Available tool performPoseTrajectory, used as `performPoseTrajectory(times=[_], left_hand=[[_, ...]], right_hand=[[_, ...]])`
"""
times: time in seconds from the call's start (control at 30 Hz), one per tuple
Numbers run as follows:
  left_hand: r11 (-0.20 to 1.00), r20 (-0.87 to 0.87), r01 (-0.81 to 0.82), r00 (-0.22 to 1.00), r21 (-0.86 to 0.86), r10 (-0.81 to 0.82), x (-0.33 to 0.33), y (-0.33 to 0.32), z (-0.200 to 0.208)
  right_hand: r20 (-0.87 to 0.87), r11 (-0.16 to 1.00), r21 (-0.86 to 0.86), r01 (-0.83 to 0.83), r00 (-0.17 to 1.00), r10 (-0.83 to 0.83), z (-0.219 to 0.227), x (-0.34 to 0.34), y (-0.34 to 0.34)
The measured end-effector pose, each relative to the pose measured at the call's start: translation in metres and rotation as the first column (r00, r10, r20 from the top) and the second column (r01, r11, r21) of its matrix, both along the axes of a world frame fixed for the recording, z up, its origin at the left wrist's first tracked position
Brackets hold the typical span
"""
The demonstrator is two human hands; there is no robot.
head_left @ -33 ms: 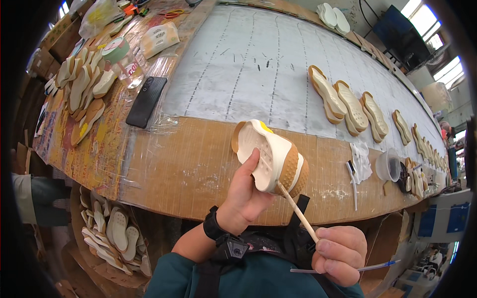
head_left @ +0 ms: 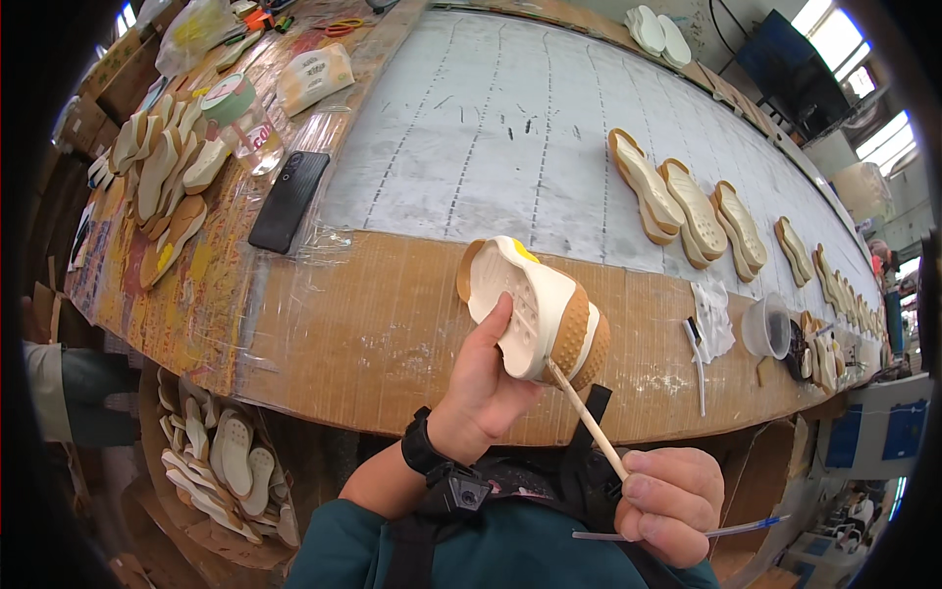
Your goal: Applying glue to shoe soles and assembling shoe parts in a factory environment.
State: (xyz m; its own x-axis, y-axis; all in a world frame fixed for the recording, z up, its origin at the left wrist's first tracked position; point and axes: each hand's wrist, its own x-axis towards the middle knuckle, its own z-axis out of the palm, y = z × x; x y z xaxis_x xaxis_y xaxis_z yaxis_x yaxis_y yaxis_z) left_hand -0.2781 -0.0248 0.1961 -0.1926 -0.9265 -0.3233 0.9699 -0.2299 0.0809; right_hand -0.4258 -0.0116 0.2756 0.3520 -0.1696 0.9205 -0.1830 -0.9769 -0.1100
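hands first: your left hand (head_left: 486, 378) is wrapped around a cream and tan rubber shoe sole (head_left: 535, 314), thumb pressed on its pale inner face, holding it up over the brown cardboard-covered bench edge (head_left: 373, 334). your right hand (head_left: 672, 501) is closed on a thin wooden brush stick (head_left: 587, 417) whose tip touches the sole's heel end. tan soles (head_left: 687, 206) lie in a row on the grey mat (head_left: 510, 128); a black phone (head_left: 287, 200) rests left.
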Motion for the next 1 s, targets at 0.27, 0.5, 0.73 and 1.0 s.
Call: performPoseTrajectory(times=[0.27,0.5,0.73,1.0], left_hand=[[1.0,-0.006,-0.022,1.0,0.022,0.022,-0.006,-0.002,0.002],[0.999,0.062,0.02,0.998,0.04,-0.022,-0.014,0.003,-0.002],[0.999,0.071,-0.05,0.996,-0.021,0.051,-0.025,0.002,-0.015],[0.997,0.051,-0.076,0.996,-0.021,0.077,-0.036,-0.001,-0.019]], right_hand=[[-0.046,0.999,0.012,-0.047,0.998,0.048,-0.005,-0.008,0.0],[0.219,0.991,0.037,0.132,0.966,-0.136,-0.008,-0.008,-0.005],[0.146,0.981,0.072,0.178,0.971,-0.187,-0.005,-0.012,-0.012],[0.01,0.988,0.104,0.11,0.994,-0.112,0.003,-0.025,-0.011]])
